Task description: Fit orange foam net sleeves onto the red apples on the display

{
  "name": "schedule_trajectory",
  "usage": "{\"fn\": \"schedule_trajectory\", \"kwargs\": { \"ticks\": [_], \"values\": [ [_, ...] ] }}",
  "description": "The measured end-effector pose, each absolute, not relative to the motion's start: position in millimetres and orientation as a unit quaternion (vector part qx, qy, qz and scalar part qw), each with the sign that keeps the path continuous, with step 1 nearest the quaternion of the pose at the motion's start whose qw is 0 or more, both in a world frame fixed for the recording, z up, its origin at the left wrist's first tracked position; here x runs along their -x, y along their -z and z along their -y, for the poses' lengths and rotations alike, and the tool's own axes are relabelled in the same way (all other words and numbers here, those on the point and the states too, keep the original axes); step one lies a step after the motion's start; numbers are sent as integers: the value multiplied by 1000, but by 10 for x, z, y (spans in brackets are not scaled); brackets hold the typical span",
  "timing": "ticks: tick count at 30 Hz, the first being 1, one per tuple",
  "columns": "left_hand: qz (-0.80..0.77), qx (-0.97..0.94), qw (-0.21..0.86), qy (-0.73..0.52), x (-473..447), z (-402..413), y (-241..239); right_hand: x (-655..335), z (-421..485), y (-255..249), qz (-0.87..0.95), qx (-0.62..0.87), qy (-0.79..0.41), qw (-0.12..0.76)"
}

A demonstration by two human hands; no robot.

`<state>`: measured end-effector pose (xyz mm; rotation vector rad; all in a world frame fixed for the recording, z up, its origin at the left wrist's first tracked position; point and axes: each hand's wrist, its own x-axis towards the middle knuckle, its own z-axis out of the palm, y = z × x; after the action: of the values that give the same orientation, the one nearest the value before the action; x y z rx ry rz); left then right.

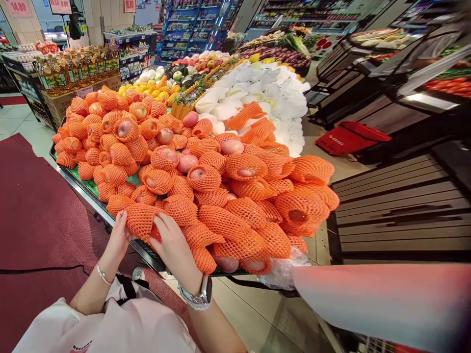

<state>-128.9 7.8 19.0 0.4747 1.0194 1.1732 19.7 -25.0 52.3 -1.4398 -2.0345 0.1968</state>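
A large pile of apples in orange foam net sleeves (206,181) fills a display stand in front of me. Both hands are on one netted apple (142,220) at the pile's near edge. My left hand (117,240) cups its left side with fingers curled round it. My right hand (174,247), with a watch on the wrist, grips its right side, fingers pressed onto the net. A thin bracelet sits on my left wrist.
Fruit in white foam nets (265,98) lies behind the pile, with more produce farther back. Bottles of oil (73,68) stand at the back left. A red basket (349,137) rests on the floor at right. A blurred pale-red shape (386,304) crosses the lower right.
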Motion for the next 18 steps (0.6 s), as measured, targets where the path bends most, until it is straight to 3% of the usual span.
{"fn": "schedule_trajectory", "kwargs": {
  "ticks": [3,7,18],
  "values": [
    [-462,-214,695,-508,1266,-63,-153,-235,283,-558,782,560,-91,260],
    [-467,-248,663,-529,1247,-43,-102,-310,251,-526,792,544,-116,250],
    [-504,-495,492,-509,1378,89,-252,-248,230,-194,672,543,-348,364]
  ]
}}
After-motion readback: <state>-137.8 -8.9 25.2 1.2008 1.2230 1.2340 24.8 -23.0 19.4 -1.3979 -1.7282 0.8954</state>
